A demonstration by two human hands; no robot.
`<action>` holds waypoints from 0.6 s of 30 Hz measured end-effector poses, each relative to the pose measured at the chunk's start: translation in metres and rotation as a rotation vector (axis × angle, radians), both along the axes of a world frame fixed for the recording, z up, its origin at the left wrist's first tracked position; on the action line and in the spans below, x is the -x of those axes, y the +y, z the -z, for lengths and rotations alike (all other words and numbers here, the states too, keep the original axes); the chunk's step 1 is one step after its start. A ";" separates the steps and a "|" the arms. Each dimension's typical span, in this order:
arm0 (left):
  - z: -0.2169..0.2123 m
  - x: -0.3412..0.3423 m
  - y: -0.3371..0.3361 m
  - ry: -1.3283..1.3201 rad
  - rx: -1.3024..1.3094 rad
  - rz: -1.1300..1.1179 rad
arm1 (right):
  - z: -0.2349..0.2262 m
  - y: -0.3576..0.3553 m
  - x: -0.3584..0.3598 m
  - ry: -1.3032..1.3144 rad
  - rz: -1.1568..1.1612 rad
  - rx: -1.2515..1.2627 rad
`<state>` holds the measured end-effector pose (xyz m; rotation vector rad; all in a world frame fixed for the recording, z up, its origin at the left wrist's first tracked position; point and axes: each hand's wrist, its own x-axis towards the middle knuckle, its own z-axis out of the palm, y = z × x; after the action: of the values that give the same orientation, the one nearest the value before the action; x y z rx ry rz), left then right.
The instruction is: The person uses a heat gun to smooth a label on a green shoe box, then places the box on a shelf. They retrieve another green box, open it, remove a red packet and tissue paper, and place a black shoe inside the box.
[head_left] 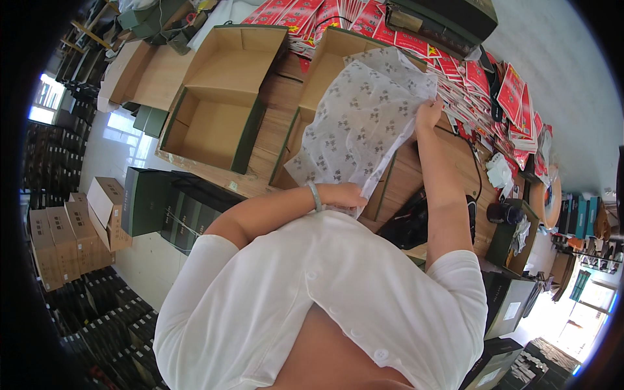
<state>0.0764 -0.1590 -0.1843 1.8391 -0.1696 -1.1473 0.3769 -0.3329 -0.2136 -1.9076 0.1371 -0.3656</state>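
A sheet of white tissue paper printed with grey motifs is stretched between my two hands. My left hand, with a pale bangle at its wrist, is closed on the sheet's near edge, close to my body. Farther off, my right hand pinches its right edge. Beneath the paper lies an open box with a brown inside, partly hidden by the sheet. To its left stands another open box, green outside, its lid part folded back.
Red printed packets are heaped along the table's far side. A dark green box rests on them. A black bag lies near my right forearm. Cardboard cartons and stacked dark boxes stand on the floor at the left.
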 end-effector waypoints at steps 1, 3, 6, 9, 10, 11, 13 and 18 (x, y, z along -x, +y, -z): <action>0.005 -0.001 -0.003 0.171 0.035 -0.065 | 0.003 0.000 0.002 0.007 -0.010 -0.085; 0.014 -0.003 -0.005 0.303 0.095 -0.072 | 0.005 -0.002 0.002 -0.030 -0.070 0.109; 0.004 -0.004 0.005 0.326 0.256 -0.201 | -0.046 0.034 0.039 -0.005 0.138 0.325; 0.017 -0.011 0.050 0.023 0.299 -0.670 | -0.052 0.035 0.100 -0.244 0.012 0.387; 0.015 -0.013 0.068 -0.311 0.029 -0.766 | -0.040 0.030 0.123 -0.337 -0.134 0.377; 0.014 -0.014 0.086 -0.645 -0.245 -0.838 | -0.016 0.029 0.154 -0.372 -0.308 0.358; 0.047 -0.012 0.124 -0.998 -0.685 -0.865 | -0.033 0.046 0.234 0.019 -0.526 0.644; 0.048 -0.031 0.125 -0.429 -0.353 -0.729 | 0.025 0.044 0.311 0.184 -0.693 1.038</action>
<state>0.1075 -0.0342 -0.2322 2.1653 0.4594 -0.2783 0.0663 -0.2893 -0.2384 -2.8251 -0.7142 0.2895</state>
